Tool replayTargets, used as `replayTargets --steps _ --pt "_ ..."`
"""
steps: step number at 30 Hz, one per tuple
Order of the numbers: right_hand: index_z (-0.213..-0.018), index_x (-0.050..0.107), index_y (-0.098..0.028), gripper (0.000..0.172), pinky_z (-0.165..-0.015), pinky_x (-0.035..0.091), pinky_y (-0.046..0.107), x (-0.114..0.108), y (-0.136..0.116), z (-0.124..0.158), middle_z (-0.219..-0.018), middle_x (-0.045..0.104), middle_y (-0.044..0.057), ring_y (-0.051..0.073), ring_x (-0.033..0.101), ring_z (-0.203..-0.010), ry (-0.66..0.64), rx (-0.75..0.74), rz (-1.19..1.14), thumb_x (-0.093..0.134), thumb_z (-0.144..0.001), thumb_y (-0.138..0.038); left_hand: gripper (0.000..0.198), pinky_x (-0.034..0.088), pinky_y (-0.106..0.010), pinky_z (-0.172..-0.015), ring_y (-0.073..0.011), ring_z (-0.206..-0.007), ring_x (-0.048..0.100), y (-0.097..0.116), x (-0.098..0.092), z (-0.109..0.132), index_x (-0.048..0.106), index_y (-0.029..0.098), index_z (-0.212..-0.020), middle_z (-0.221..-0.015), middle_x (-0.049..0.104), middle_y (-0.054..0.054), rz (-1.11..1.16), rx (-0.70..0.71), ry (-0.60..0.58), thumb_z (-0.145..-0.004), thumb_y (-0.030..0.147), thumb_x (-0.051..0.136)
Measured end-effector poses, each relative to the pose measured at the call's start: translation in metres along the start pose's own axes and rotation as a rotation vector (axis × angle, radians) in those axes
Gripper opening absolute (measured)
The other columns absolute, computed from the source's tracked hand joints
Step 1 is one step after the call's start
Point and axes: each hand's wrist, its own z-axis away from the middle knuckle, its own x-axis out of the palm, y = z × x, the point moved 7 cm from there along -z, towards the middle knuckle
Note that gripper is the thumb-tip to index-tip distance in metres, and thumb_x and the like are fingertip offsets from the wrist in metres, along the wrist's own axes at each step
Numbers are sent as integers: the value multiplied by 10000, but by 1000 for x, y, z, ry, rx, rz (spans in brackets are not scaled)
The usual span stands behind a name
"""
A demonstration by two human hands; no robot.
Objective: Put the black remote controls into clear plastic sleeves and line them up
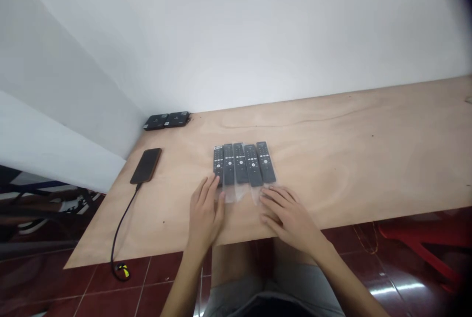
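Several black remote controls lie side by side in a row on the wooden table, buttons facing up. Clear plastic sleeves cover them, with loose ends toward me. My left hand rests flat at the lower end of the leftmost remote control, its fingertips touching it or its sleeve. Below the rightmost remote control, my right hand lies palm down, fingers spread near the sleeve ends. Neither hand grips anything.
At the table's left, a phone lies with a black cable hanging over the front edge. Two black boxes sit at the back left corner by the white wall. A red chair stands front right. Someone's shoe shows at left.
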Motion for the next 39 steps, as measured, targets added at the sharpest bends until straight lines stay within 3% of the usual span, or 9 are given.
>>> replayTargets --steps 4,8,13,18,23,30,35,37,39 --pt "-1499 641 -280 409 -1220 474 659 0 1 0 -1576 649 118 371 558 -1486 17 9 0 635 -1095 -347 439 486 -610 -1159 -389 -1567 486 -7 13 0 574 243 -1567 -1598 635 -122 -37 -19 -91 -1140 289 485" --pt "-1433 671 -265 334 -1237 456 648 0 4 3 -1560 658 114 361 558 -1482 54 40 18 600 -1110 -312 377 500 -588 -1126 -372 -1434 592 -2 3 15 671 228 -1461 -1480 714 -121 -35 -48 -70 -1126 250 500" --pt "-1362 693 -262 285 -1177 496 624 -2 12 5 -1464 692 126 353 598 -1404 135 120 0 527 -1129 -258 337 503 -592 -1092 -354 -1213 627 36 -10 46 724 242 -1390 -1296 740 -130 8 13 -73 -1072 236 613" --pt "-1399 656 -266 326 -1121 514 599 -10 23 10 -1431 668 141 348 621 -1314 262 183 -60 502 -1118 -204 440 547 -524 -1070 -323 -1234 618 74 -2 58 658 254 -1486 -1368 687 -131 108 142 -240 -1060 168 592" --pt "-1297 683 -272 386 -1103 511 579 -19 23 27 -1375 660 121 328 615 -1303 373 156 -137 447 -1058 -82 502 501 -582 -1191 -340 -1407 551 53 -7 35 626 258 -1506 -1498 656 -112 87 195 -301 -1024 117 619" --pt "-1028 748 -272 64 -1055 507 561 -10 4 42 -1201 710 107 359 634 -1242 328 303 -182 695 -1036 -306 435 532 -553 -1158 -318 -1357 585 29 -4 31 616 274 -1493 -1426 676 -114 168 204 -348 -1065 210 662" --pt "-985 772 -270 128 -1090 500 541 -3 3 36 -1180 710 115 341 640 -1230 381 423 -374 681 -1039 -344 482 531 -530 -1121 -312 -1287 591 28 -1 37 574 271 -1538 -1413 658 -124 173 185 -299 -1070 202 664" --pt "-968 781 -261 171 -1120 498 509 -1 6 33 -1229 703 119 327 646 -1248 395 479 -543 689 -1039 -386 496 530 -520 -1113 -313 -1282 587 28 -1 37 570 266 -1547 -1402 657 -126 162 184 -287 -1066 204 674" --pt "-959 803 -255 241 -1160 486 472 4 6 28 -1340 689 120 318 640 -1311 330 519 -750 691 -1049 -448 504 535 -510 -1101 -312 -1269 594 28 -3 37 572 266 -1550 -1385 660 -127 153 186 -257 -1062 202 680"
